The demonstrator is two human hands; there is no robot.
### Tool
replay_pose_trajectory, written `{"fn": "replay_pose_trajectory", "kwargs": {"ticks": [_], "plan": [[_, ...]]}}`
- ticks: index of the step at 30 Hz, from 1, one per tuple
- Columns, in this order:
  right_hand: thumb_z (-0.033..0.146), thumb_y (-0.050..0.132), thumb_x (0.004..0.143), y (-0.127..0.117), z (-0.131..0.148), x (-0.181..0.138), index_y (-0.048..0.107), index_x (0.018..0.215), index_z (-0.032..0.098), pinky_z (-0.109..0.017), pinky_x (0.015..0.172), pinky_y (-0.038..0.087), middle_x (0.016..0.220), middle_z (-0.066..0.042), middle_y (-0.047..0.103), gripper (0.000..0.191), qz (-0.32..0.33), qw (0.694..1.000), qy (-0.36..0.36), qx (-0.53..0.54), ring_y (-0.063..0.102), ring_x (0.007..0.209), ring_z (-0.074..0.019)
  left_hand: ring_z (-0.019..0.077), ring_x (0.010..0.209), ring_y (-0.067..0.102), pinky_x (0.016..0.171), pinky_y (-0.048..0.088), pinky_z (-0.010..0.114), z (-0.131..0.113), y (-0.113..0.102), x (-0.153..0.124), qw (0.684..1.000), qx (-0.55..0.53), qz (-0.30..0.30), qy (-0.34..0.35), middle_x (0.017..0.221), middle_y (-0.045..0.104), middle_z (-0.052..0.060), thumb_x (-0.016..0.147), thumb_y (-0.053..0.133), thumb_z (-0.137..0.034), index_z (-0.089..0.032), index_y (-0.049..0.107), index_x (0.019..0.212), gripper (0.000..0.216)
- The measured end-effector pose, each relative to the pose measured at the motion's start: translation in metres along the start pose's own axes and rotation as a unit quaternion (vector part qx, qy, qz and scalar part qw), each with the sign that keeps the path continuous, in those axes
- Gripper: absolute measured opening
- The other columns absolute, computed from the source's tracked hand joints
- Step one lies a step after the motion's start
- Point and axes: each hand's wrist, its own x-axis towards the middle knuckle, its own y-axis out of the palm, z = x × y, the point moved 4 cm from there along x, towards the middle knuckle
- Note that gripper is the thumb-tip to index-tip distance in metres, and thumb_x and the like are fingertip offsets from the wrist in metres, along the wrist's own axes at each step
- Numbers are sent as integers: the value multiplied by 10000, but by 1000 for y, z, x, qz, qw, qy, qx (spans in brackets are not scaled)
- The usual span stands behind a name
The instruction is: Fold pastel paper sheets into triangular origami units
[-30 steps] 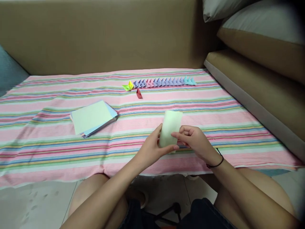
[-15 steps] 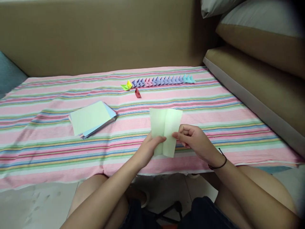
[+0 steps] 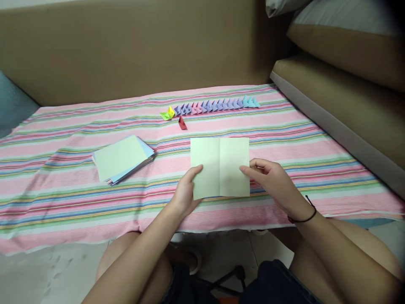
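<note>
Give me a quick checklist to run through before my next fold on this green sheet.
1. Pale green sheet opened out flat: ok.
2. Centre crease visible down the middle: ok.
3. Left hand holding the left edge: ok.
4. Right hand holding the right edge: ok.
5. Stack of paper clear of the sheet, lying to the left on the striped cloth: ok.
6. Row of folded paper boats out of the way at the far side: ok.

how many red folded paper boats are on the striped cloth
1. The red boat sits alone just in front of the left end of the row of boats, near the yellow boat. The row's pieces overlap, so another could be hidden.
</note>
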Motion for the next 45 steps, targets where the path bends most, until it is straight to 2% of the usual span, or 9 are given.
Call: {"fn": "replay_pose_trajectory", "kwargs": {"ticks": [7, 14, 20, 23, 26, 31, 37, 41, 45], "plan": [[447, 602, 792, 5, -4, -2, 440, 613, 193, -241, 508, 298, 602, 37, 390, 351, 31, 999, 23, 33, 379, 552, -101, 259, 881, 652, 778, 500, 345, -4, 11, -6, 990, 2, 131, 46, 898, 713, 68, 752, 562, -511, -154, 651, 1027, 460], [461, 625, 766, 14, -4, -5, 492, 611, 191, -243, 511, 390, 536, 37, 475, 338, 63, 992, 63, 89, 463, 503, -107, 294, 1055, 588, 805, 496, 363, -9, 18, -6, 975, 42, 204, 84, 1107, 657, 111, 762, 451, -677, -165, 657, 1042, 619], [394, 600, 785, 17, -6, -6, 645, 810, 198, -271, 577, 470, 698, 1, 607, 203, 107, 986, 63, 109, 570, 625, -148, 226, 1021, 598, 790, 480, 279, -8, 6, 3, 955, 219, 129, 155, 1209, 612, 75, 646, 757, -249, -184, 691, 1001, 367], [384, 550, 820, 9, -6, -2, 664, 937, 222, -315, 747, 505, 949, -33, 674, 230, 66, 989, 43, 121, 626, 859, -198, 200, 916, 628, 689, 486, 256, -8, 3, 5, 943, 275, 113, 149, 1138, 646, 81, 674, 709, -214, -177, 689, 1005, 333], [400, 598, 792, 2, -9, 2, 615, 1078, 236, -333, 792, 507, 1091, -52, 657, 330, 31, 992, 49, 112, 620, 976, -223, 148, 689, 618, 544, 437, 225, -6, 5, 6, 909, 372, 143, 124, 886, 694, 63, 724, 642, -220, -166, 676, 1047, 330], [364, 683, 716, 11, -17, 1, 627, 911, 189, -351, 686, 537, 895, -63, 689, 268, 125, 988, 66, 67, 657, 822, -233, 148, 676, 604, 575, 452, 236, -11, 2, 10, 875, 427, 145, 177, 819, 679, 54, 692, 677, -249, -158, 661, 1018, 338], [368, 666, 713, 7, -23, 1, 579, 867, 195, -301, 579, 492, 849, -36, 650, 247, 90, 993, 55, 54, 624, 703, -188, 160, 631, 589, 544, 424, 240, -19, -8, 13, 854, 470, 114, 191, 675, 663, 28, 692, 679, -317, -173, 693, 848, 213], [389, 614, 753, 6, -18, 0, 601, 817, 200, -234, 438, 285, 543, 57, 426, 200, 51, 994, 21, -91, 403, 476, -104, 167, 634, 584, 546, 416, 251, -19, -6, 13, 816, 527, 94, 217, 728, 696, 42, 728, 630, -324, -178, 718, 811, 189], [296, 606, 761, 6, -7, -3, 604, 739, 201, -246, 486, 294, 521, 56, 388, 98, -5, 980, -39, -194, 385, 500, -109, 168, 652, 594, 580, 429, 261, -15, -4, 15, 793, 549, 58, 258, 752, 698, 36, 711, 636, -281, -186, 702, 854, 184]]}}
